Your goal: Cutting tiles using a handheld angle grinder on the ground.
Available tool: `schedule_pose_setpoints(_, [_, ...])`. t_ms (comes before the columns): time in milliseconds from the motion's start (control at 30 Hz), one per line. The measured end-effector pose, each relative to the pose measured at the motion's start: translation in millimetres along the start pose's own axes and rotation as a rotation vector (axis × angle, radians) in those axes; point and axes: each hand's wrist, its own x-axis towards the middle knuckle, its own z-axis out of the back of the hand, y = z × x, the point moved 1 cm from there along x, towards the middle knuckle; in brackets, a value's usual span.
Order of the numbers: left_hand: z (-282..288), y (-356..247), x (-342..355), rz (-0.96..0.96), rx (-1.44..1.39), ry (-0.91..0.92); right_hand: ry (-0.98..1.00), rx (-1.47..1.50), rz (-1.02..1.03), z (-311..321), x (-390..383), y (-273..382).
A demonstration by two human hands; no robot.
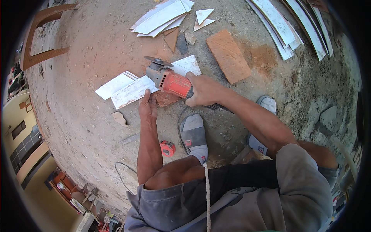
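My right hand (199, 89) grips a red and dark angle grinder (174, 83) by its rear body, its disc at the upper left. My left hand (148, 104) has its fingers closed on the lower edge of a white tile piece (131, 94), just below the grinder head. A few more white pieces (114, 85) lie under and beside it, and another white piece (185, 63) lies behind the grinder. A reddish brick (168, 99) shows beneath the grinder, partly hidden by it.
White offcuts (162, 17) and curved strips (276, 21) lie toward the top, near an orange brick (228, 54). A red tape measure (167, 148) is beside my sandalled foot (193, 135). Cables cross the dirt ground. A brown wooden frame (46, 58) is at upper left, a shovel (328, 120) at right.
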Motion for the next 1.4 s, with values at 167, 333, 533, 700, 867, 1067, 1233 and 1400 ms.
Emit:
schedule_pose_setpoints(167, [-5.9, -3.1, 1.5, -0.004, 0.042, -0.034, -0.029, -0.005, 0.025, 0.2, 0.1, -10.5])
schedule_pose_setpoints(333, [-2.4, -4.0, 4.5, -0.047, 0.079, -0.032, -0.039, 0.037, 0.019, -2.4, 0.3, -14.8])
schedule_pose_setpoints(533, [-3.4, -7.0, 2.1, -0.044, 0.107, -0.009, -0.051, 0.049, 0.013, -5.2, 3.0, -16.3])
schedule_pose_setpoints(700, [-5.1, -7.2, -1.0, -0.064, 0.124, -0.013, -0.054, 0.074, 0.008, -11.7, 5.0, -15.4])
schedule_pose_setpoints(867, [-5.0, -9.0, -0.5, -0.067, 0.147, 0.001, -0.049, 0.083, -0.004, -9.1, 4.5, -12.0])
schedule_pose_setpoints(1067, [-3.8, -11.1, 1.6, -0.07, 0.144, -0.006, -0.038, 0.083, 0.011, -12.1, 7.2, -13.7])
schedule_pose_setpoints(1233, [-5.3, -11.5, 1.5, -0.047, 0.156, 0.006, -0.044, 0.088, 0.007, -12.2, 5.2, -15.2])
schedule_pose_setpoints(1400, [-4.4, -12.5, 0.4, -0.056, 0.156, 0.003, -0.037, 0.093, 0.003, -9.6, 4.6, -12.8])
